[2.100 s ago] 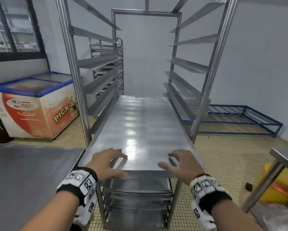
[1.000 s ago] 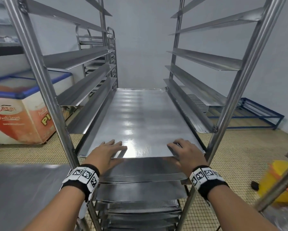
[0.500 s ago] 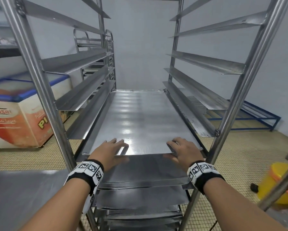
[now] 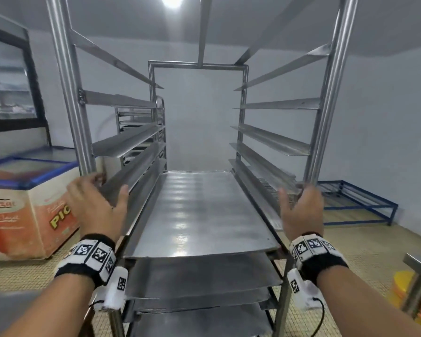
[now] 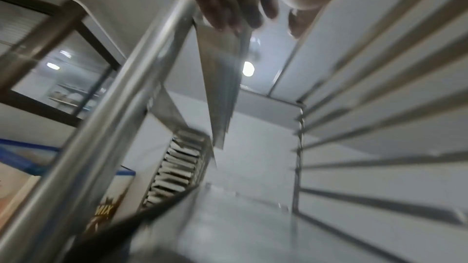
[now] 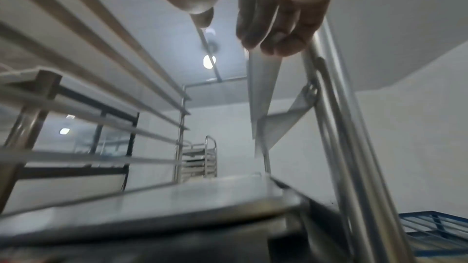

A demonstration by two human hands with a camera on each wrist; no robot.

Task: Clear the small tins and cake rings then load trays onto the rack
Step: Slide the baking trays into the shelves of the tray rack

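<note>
I've lifted my hands off the tray point(image 4: 199, 215): left point(image 4: 96, 205) and right point(image 4: 302, 210), fingers spread, reach the rack point(image 4: 68, 93) posts.

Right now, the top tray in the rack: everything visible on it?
The flat, shiny metal top tray is a long rectangular sheet with a thin lip, bare on top and reflecting the ceiling light. It lies level on the side runners of the tall steel rack, its near edge jutting slightly past the trays stacked below. Neither hand touches it: the left hand and right hand are raised by the rack's front posts.
</note>
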